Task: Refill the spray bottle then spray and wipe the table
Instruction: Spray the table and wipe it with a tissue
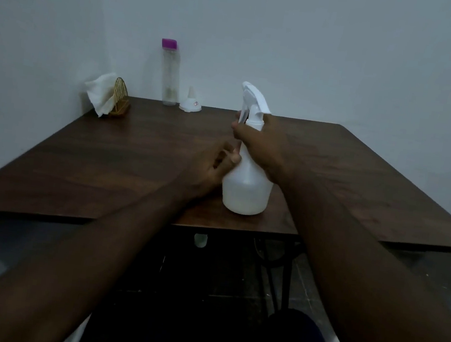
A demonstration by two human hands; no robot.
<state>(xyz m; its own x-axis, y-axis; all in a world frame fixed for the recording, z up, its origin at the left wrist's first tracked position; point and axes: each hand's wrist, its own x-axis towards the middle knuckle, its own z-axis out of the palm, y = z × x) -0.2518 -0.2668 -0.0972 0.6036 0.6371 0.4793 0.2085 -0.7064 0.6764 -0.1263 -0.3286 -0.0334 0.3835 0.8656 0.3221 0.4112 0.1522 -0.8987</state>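
Observation:
A white spray bottle (246,186) stands upright near the front edge of the dark wooden table (106,162). My right hand (259,143) grips its neck just under the white trigger head (254,100). My left hand (213,166) touches the bottle's left shoulder with loosely curled fingers. At the back against the wall stands a tall clear water bottle (170,74) with a purple cap. A small white funnel (190,102) sits upside down beside it.
A gold napkin holder (120,98) with white tissues (100,94) sits at the table's back left corner. A pale wall runs close behind and to the left. Dark metal table legs (275,265) show below the front edge.

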